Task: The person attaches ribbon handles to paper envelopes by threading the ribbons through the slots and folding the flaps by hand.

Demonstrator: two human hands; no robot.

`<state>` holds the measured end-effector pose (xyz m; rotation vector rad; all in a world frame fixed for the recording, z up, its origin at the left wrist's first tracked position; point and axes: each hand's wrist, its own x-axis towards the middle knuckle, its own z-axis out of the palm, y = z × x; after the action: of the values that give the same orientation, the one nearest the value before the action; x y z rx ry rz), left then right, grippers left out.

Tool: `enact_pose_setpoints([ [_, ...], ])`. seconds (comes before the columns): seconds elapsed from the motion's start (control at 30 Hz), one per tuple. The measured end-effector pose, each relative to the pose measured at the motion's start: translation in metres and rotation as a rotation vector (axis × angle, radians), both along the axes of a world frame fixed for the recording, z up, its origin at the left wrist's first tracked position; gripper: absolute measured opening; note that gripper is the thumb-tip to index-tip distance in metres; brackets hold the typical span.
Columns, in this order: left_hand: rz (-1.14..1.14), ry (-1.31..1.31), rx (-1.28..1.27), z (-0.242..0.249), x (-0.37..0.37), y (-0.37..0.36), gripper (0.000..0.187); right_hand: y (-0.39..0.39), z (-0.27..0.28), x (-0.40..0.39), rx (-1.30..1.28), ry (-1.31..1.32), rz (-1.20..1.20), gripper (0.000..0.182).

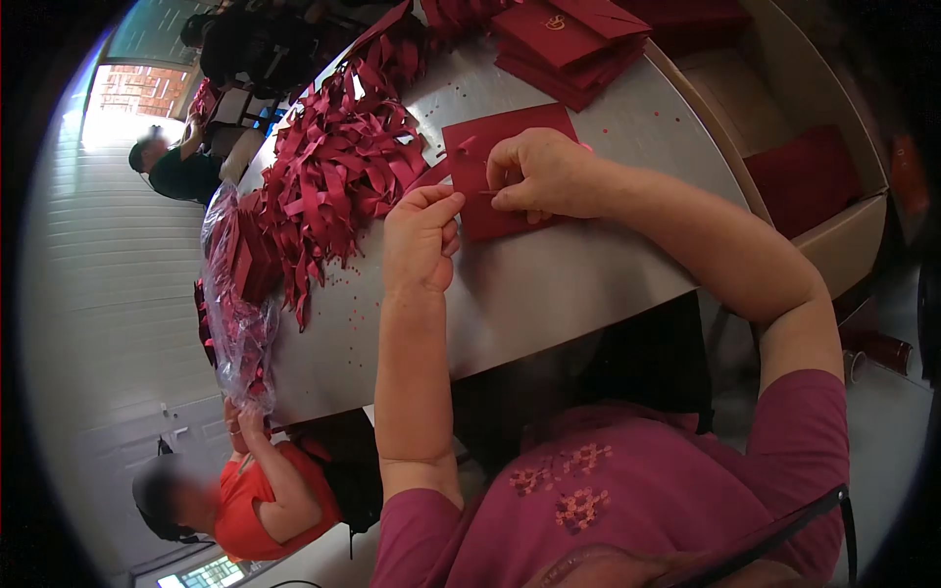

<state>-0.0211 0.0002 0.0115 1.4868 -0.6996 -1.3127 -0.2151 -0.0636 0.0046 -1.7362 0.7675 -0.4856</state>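
Observation:
A dark red paper bag (477, 220) lies flat on the metal table in front of me. My left hand (421, 233) is at its left edge, with thumb and forefinger pinched on a red ribbon (431, 176). Over the middle of the bag, my right hand (549, 174) is closed with its thumb and forefinger curled towards each other. Whatever lies between those fingertips is too small to make out. To the left spreads a large heap of dark red ribbons (338, 162).
A stack of red bags (569, 44) with a gold emblem is at the back. On the right stands an open cardboard box (838, 230) with red pieces inside. Red dots speckle the table (529, 304). A person in orange (279, 495) handles clear plastic (240, 323); other people sit beyond.

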Motion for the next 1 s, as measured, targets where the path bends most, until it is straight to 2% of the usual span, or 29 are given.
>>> enact_pose_setpoints([
  [0.1,-0.009,0.065,-0.004,0.001,0.002,-0.005,0.014,0.000,0.004,-0.001,0.047,-0.001,-0.045,0.019],
  [0.17,-0.011,0.098,-0.005,0.002,0.005,-0.006,0.014,-0.002,0.003,0.001,0.190,-0.067,-0.064,0.015],
  [0.23,-0.081,0.260,-0.017,0.000,0.011,-0.005,0.012,-0.003,0.002,-0.001,0.188,-0.084,-0.055,0.015],
  [0.33,-0.156,0.318,-0.030,0.003,0.011,0.001,0.010,-0.006,0.002,-0.001,0.194,-0.093,-0.053,0.014],
  [0.43,-0.265,0.329,-0.066,0.007,0.009,0.006,0.012,-0.006,0.007,-0.002,0.228,-0.069,-0.064,0.013],
  [0.57,-0.261,0.313,-0.081,0.008,0.005,0.008,0.014,-0.006,0.004,-0.001,0.218,-0.098,-0.109,0.016],
  [0.77,-0.229,0.210,-0.160,0.008,0.004,0.010,0.025,-0.005,0.004,0.000,0.237,-0.139,-0.110,0.014],
  [0.83,-0.301,0.188,-0.146,0.006,0.008,0.010,0.043,-0.004,0.002,0.001,0.240,-0.148,-0.120,0.012],
  [1.0,-0.373,0.221,-0.110,0.014,0.006,0.010,0.045,-0.004,-0.002,0.003,0.193,-0.139,-0.096,0.010],
])
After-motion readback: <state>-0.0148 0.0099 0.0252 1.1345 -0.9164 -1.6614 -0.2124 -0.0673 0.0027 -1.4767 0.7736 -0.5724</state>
